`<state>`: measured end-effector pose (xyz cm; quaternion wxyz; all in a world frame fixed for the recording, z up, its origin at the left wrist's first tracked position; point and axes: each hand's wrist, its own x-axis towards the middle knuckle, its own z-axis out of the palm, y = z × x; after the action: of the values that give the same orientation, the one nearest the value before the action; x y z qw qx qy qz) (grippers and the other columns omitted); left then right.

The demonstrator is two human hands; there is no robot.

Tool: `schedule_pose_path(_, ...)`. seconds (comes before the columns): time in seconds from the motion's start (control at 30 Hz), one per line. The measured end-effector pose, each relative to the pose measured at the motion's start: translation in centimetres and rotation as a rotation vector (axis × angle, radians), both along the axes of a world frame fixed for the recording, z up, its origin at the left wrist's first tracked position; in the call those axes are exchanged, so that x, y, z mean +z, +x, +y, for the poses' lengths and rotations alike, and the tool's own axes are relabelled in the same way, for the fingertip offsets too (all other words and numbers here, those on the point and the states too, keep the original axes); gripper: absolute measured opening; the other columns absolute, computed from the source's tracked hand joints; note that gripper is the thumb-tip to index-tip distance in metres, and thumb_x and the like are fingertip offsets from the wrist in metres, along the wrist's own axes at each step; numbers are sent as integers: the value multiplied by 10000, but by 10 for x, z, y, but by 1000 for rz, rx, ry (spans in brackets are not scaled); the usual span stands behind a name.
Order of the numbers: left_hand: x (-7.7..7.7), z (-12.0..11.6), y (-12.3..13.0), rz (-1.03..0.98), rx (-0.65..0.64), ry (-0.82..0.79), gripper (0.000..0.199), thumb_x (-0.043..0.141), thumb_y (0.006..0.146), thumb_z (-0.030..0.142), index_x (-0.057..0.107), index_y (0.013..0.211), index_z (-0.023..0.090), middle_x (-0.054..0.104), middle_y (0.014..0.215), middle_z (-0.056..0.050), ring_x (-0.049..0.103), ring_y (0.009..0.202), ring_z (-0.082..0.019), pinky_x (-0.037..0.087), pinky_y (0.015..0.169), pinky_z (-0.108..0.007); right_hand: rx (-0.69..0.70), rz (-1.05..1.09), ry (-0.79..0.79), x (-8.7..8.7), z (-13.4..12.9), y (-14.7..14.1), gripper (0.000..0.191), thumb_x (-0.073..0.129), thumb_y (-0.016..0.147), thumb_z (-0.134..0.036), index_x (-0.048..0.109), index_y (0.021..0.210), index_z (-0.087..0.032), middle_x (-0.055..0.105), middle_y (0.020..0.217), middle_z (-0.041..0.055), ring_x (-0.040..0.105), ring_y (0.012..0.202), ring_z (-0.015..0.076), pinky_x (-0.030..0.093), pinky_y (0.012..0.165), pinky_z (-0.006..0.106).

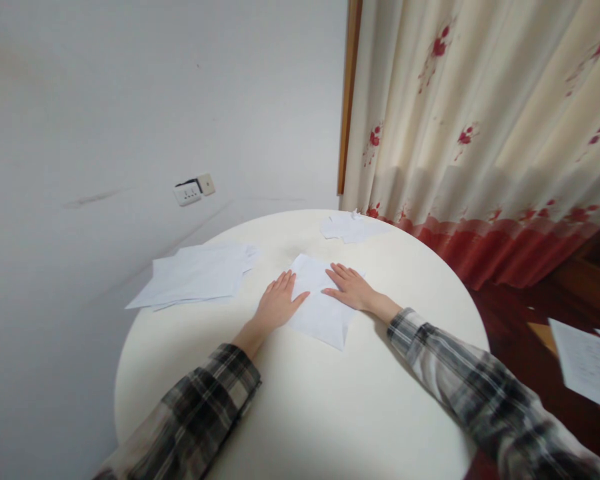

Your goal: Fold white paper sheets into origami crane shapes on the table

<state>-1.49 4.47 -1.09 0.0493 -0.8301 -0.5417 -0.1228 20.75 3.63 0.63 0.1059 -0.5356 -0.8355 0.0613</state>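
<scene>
watching remotely, i reckon uneven pressure from the left hand [276,303] and right hand [352,288], both spread flat, gripping nothing, could crease the sheet [323,317] beneath them, about midway between the left and right edges of the table [315,413].

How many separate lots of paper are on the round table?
3: a stack at left, paper under the left hand and right hand, and loose pieces toward the far edge. Overlap may hide more.
</scene>
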Motion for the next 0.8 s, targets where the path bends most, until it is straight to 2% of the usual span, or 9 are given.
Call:
schedule_pose_path(0.57, -5, 17, -26, 81, 110, -44, 646, 216, 874, 522, 307, 1344, 89, 276, 1428, -107, 236, 1317, -242, 217, 1062, -393, -148, -53, -24, -8, 15, 32, 752, 133, 817, -662, 215, 1390, -181, 152, 1471, 68, 109, 1352, 237, 126, 1066, 481)
schedule_pose_path(0.73, -5, 16, -25, 42, 95, -12, 653, 260, 871, 506, 297, 1339, 52, 298, 1414, -141, 239, 1312, -269, 237, 1053, -414, -203, -27, 11, -11, 15, 32, 770, 179, 818, -656, 218, 1385, -136, 168, 1463, 115, 129, 1347, 250, 140, 1062, 471)
schedule_pose_path(0.8, -3, 16, -26, 6, 42, 21, 640, 292, 870, 481, 271, 1346, 53, 287, 1418, -147, 227, 1317, -263, 239, 1055, -403, -225, -17, 57, -11, 14, 32, 766, 226, 820, -645, 232, 1377, -119, 194, 1453, 139, 151, 1340, 262, 148, 1057, 473)
